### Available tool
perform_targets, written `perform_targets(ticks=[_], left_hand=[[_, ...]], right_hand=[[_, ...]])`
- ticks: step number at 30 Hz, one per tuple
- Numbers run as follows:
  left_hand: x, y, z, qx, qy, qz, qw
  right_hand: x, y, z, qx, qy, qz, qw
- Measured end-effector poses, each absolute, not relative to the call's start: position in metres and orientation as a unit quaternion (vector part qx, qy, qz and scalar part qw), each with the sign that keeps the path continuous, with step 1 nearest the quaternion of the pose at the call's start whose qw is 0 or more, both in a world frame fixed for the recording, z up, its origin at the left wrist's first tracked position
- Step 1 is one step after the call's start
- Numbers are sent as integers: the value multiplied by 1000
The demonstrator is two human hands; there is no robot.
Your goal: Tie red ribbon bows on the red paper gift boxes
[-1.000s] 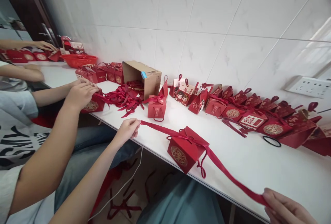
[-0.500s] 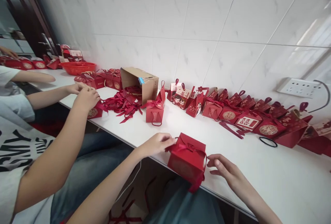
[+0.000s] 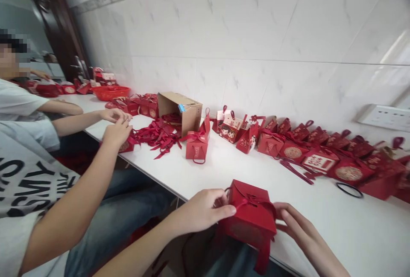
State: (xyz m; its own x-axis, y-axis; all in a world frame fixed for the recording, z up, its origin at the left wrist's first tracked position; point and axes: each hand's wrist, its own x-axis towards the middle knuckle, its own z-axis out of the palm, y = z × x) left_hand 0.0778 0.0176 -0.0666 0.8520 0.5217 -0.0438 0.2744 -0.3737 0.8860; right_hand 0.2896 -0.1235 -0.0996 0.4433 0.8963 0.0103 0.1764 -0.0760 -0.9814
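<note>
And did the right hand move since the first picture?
Yes: the right hand moved left, judged against the black ring, to beside the red box.

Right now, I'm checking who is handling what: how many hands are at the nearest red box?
2: the left hand at the left side of the red box, and the right hand at its right side. No other hand shows there.

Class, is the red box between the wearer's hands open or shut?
Shut: the red box has its top flaps folded down together, with a ribbon running across them.
</note>
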Motion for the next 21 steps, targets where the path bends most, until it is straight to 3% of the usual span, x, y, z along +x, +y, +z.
perform_targets(ticks=[7, 13, 21], left_hand=[[92, 34, -70, 802, 186, 87, 561], [91, 36, -63, 815, 190, 70, 543], [96, 36, -55, 828, 195, 137, 508]], right_hand=[[282, -116, -83, -677, -391, 307, 543], [283, -116, -80, -678, -381, 333, 533], [287, -112, -79, -638, -357, 413, 543]])
